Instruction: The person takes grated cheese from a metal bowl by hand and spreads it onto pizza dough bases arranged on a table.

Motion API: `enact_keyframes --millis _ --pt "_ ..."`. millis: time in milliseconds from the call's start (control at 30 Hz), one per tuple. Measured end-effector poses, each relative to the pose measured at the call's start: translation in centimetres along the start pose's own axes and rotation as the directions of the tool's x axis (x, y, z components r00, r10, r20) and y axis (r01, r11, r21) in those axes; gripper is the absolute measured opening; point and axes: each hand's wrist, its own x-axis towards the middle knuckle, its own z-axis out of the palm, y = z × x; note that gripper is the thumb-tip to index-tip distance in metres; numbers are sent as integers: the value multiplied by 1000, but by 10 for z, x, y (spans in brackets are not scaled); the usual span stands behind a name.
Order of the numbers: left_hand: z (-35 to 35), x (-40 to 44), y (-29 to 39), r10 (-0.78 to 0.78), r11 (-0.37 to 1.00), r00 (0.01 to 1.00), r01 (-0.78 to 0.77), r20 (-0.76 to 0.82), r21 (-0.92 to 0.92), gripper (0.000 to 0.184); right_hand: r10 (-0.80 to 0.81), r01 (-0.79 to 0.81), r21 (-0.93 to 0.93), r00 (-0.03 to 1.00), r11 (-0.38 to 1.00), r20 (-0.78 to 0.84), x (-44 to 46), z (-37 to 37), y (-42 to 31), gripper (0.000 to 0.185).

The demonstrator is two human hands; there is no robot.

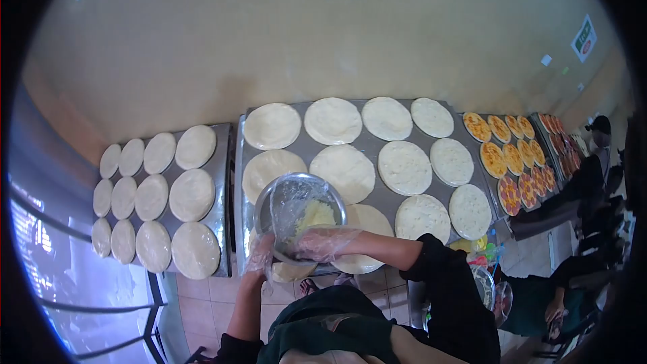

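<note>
A metal bowl (273, 205) is held over the front left part of the middle tray, above the dough rounds. My left hand (261, 254), in a clear plastic glove, grips its near left rim. Inside the bowl lies a pale yellow shredded mass (317, 216). My right hand (322, 244), also in a clear glove, reaches into the bowl at the near edge of this mass; its fingers are hidden by the glove and the contents. Pale flat dough rounds (342, 170) surround the bowl on the grey tray (303, 140), some partly covered by it.
Another tray (222, 212) with several dough rounds stands at the left. To the right are topped rounds (494, 160) on further trays. People stand at the far right, one with hands (555, 310) showing. More bowls (482, 286) are at the lower right; a wall (377, 47) rises behind.
</note>
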Motion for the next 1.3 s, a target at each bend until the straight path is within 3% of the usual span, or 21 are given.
enact_keyframes --millis 33,100,167,267,333,367,433,467,533,600,700,767,833,900,967,1000,1100,1167,1200,1267,1300 --pt "1 3 0 -73 988 997 73 0 -136 30 -30 32 109 999 994 -19 -2 -6 -4 21" --pt "6 8 2 -76 990 997 75 -5 -121 25 -6 -2 130 998 992 61 -5 -15 2 21" --pt "15 6 10 60 967 998 -58 -2 249 24 7 -30 156 989 987 148 -11 -21 15 22" --pt "23 29 -3 -8 995 999 5 40 96 25 -30 -28 346 987 938 160 -24 -34 39 23" --pt "35 39 -3 -2 1000 998 1 70 16 26 228 -272 657 961 703 154 -33 -48 47 24" --pt "53 47 5 -46 998 997 48 62 -31 28 221 -265 664 963 700 151 -43 -59 57 24" --pt "70 56 9 -94 992 994 98 52 -81 30 333 -302 915 920 268 206 -59 -72 67 28" --pt "77 62 8 -93 989 995 98 46 -111 32 329 -302 917 921 262 209 -66 -77 77 28" --pt "94 72 10 -93 985 995 98 38 -139 35 305 -134 985 948 107 95 -82 -89 101 32" --pt "112 74 17 -81 967 996 71 -32 -243 35 358 -66 991 934 120 19 -99 -109 128 33" --pt "119 83 10 -48 969 993 21 -104 -247 35 509 44 976 848 212 -149 -125 -151 176 33" --pt "115 85 3 -52 957 988 9 -144 -288 35 537 53 975 828 216 -164 -140 -178 229 31" --pt "109 85 -3 -58 944 981 -5 -183 -329 35 663 -20 908 690 418 -290 -154 -201 280 30" --pt "104 80 -4 -89 930 956 -21 -279 -366 36 721 69 904 578 423 -382 -163 -220 334 29" --pt "99 72 -3 -86 914 945 -52 -317 -402 36 790 41 900 463 433 -402 -167 -235 375 26" --pt "96 69 -2 -91 896 928 -82 -360 -437 36 787 39 901 472 432 -397 -166 -241 394 26" --pt "74 66 -12 -68 902 905 -124 -420 -414 38 800 -60 860 404 506 -443 -149 -256 430 14" --pt "65 62 -14 -83 892 890 -134 -449 -431 40 819 -284 781 349 556 -456 -134 -260 440 11" --pt "63 59 -14 -75 884 873 -165 -482 -438 42 819 -286 782 356 554 -450 -128 -261 443 11" --pt "62 53 -6 -55 888 864 -186 -500 -420 42 714 -573 451 400 684 -575 -115 -264 444 16" --pt "61 51 -4 -33 892 860 -205 -510 -402 42 710 -572 447 406 688 -575 -108 -263 443 16"
